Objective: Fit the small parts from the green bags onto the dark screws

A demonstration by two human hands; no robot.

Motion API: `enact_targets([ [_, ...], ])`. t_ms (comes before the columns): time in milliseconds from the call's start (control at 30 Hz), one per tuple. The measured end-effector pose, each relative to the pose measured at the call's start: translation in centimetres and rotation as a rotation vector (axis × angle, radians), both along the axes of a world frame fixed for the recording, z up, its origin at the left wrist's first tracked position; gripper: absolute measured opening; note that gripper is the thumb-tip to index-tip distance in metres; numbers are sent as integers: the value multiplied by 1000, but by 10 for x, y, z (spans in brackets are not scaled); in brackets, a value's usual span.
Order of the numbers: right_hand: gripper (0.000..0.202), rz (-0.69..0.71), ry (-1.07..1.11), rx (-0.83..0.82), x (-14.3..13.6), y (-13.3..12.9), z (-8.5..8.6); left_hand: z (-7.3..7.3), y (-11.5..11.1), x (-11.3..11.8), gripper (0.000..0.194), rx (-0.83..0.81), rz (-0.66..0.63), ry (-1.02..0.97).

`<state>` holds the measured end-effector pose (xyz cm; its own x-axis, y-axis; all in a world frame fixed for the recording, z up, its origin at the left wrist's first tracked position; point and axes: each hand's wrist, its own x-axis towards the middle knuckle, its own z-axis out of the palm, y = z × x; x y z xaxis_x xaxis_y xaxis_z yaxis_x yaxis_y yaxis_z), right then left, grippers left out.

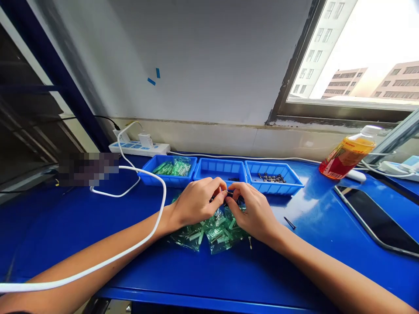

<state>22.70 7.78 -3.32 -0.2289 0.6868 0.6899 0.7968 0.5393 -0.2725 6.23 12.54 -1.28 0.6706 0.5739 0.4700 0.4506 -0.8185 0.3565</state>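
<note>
Just in front of the middle blue bin (220, 164), my left hand (198, 199) and my right hand (252, 208) meet with fingertips pinched. Between them is a small dark, thin part (230, 192), which both hands grip; its details are too small to tell. Under and in front of my hands lie green plastic packets (220, 237) with light and metallic pieces inside. The left blue bin (150, 178) holds similar green packets. In the right blue bin (278, 188) are small dark and brassy parts (271, 178).
Small dark pieces (290, 223) lie right of my right hand, near a phone (379, 218). A drink bottle (347, 152) leans at the back right. A white cable (160, 209) crosses over my left forearm from a power strip (157, 149). A wall stands behind the bins.
</note>
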Motion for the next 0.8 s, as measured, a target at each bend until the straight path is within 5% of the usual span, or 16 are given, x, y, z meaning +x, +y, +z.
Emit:
enact_targets([
  [467,11,91,-102,62,-3,-1,1,-7,-8,-6,24,-223,-10,-27],
  [800,18,8,-87,76,-3,0,-1,-6,-8,-8,21,-248,-52,-69],
])
